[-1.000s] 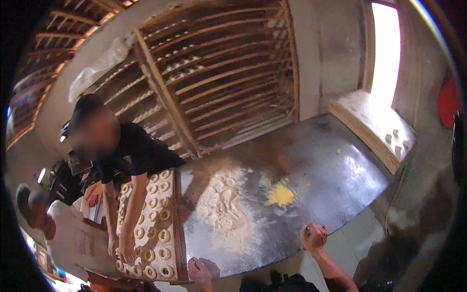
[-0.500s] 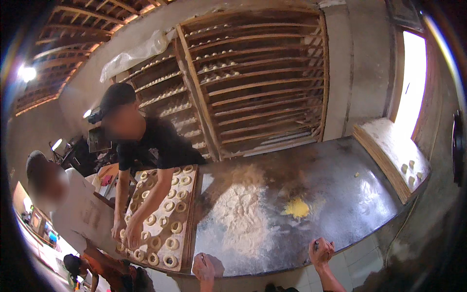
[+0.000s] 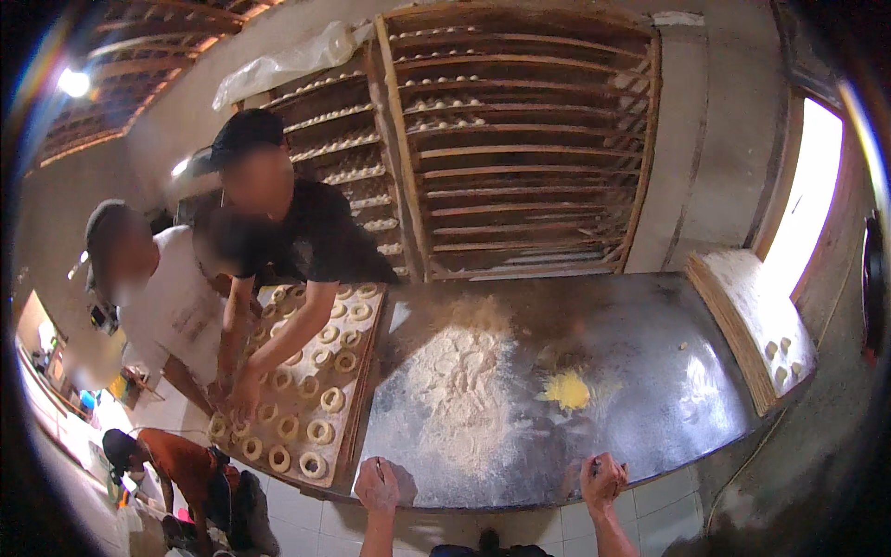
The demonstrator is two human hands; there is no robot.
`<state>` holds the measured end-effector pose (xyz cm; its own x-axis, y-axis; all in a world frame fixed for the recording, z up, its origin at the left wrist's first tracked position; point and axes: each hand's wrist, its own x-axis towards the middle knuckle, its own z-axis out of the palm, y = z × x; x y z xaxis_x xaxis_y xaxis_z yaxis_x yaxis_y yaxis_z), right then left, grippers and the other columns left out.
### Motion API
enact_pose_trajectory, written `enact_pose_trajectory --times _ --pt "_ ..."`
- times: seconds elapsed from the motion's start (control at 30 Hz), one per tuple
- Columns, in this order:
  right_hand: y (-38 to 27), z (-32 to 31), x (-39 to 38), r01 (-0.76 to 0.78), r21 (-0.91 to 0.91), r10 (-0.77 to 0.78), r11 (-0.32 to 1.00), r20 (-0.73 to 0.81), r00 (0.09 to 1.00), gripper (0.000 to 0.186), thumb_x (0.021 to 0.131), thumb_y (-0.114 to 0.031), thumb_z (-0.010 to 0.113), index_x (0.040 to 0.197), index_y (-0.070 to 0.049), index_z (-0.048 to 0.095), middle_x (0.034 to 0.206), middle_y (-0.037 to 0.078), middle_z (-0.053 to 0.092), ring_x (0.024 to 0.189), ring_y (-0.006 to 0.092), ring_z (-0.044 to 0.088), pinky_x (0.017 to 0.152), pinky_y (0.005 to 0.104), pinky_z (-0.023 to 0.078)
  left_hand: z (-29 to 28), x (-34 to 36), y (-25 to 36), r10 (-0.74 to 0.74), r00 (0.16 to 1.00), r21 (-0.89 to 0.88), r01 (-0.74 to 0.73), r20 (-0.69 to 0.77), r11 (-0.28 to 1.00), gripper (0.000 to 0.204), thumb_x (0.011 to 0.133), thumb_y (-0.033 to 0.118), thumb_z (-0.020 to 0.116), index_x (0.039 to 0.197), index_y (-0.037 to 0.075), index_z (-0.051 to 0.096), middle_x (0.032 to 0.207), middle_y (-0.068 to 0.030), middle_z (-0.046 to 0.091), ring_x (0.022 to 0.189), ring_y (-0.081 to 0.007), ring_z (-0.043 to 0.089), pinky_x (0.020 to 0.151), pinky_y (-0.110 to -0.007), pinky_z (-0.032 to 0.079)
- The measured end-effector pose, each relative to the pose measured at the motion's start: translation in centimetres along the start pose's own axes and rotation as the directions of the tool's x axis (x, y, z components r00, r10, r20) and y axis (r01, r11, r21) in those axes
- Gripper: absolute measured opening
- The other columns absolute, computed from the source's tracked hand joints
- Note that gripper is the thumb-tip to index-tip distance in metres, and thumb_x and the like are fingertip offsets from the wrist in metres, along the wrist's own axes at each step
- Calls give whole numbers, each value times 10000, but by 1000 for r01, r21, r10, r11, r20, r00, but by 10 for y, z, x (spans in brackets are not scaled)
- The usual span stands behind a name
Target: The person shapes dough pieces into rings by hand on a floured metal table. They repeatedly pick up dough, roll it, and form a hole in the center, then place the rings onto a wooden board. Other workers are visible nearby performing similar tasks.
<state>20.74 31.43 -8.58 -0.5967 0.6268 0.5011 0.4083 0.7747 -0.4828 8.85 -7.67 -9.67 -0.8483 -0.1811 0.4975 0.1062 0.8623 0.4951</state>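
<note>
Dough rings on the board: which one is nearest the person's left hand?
The dough ring at the near right corner of the board; all others lie farther from the left hand.

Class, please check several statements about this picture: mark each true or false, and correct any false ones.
1. The yellow powder lies right of the pale flour on the table. True.
2. The person's right hand rests in the yellow powder. False: it is at the table's near edge.
3. A wooden rack stands beyond the table. True.
4. The dough rings lie at the table's right end. False: they lie on a floured board on the left.
</note>
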Motion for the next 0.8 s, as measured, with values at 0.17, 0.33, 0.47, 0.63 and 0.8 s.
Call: enact_pose_trajectory --times 0.17,0.33,0.47,0.63,0.8 --pt "0 1 -1 31 -17 -32 999 -18 999 161 794 -182 650 694 -97 557 636 77 595 654 280 606 736 469 409 0 0 3 -29 1000 -15 29 3 999 189 915 207 557 915 25 607 864 -172 639 779 -347 626 688 -429 491" --pt "3 3 -1 4 -42 -3 999 14 1000 163 824 -189 623 715 -83 562 669 91 613 673 297 606 736 461 419 -1 1 7 -101 994 6 101 36 995 197 896 232 561 869 47 620 869 -158 644 791 -340 632 710 -431 489" --pt "5 6 -3 -43 -51 46 998 44 998 146 844 -204 610 790 -70 589 737 110 631 747 330 609 838 481 430 -4 3 9 -85 996 -15 86 30 996 197 892 239 562 854 56 625 863 -142 645 784 -340 632 714 -429 492" --pt "8 10 -4 -29 -74 32 997 50 998 167 863 -209 600 784 -63 584 737 121 630 719 340 604 771 484 431 -7 3 11 -105 994 -26 106 13 994 184 886 230 573 847 56 621 864 -145 638 775 -333 631 714 -430 495" --pt "14 13 -3 -16 -108 21 994 46 999 185 881 -222 584 808 -53 591 745 130 628 715 351 595 736 477 431 -6 0 8 -39 998 -18 38 -47 999 136 867 191 596 862 56 611 847 -136 631 758 -323 631 684 -413 502"
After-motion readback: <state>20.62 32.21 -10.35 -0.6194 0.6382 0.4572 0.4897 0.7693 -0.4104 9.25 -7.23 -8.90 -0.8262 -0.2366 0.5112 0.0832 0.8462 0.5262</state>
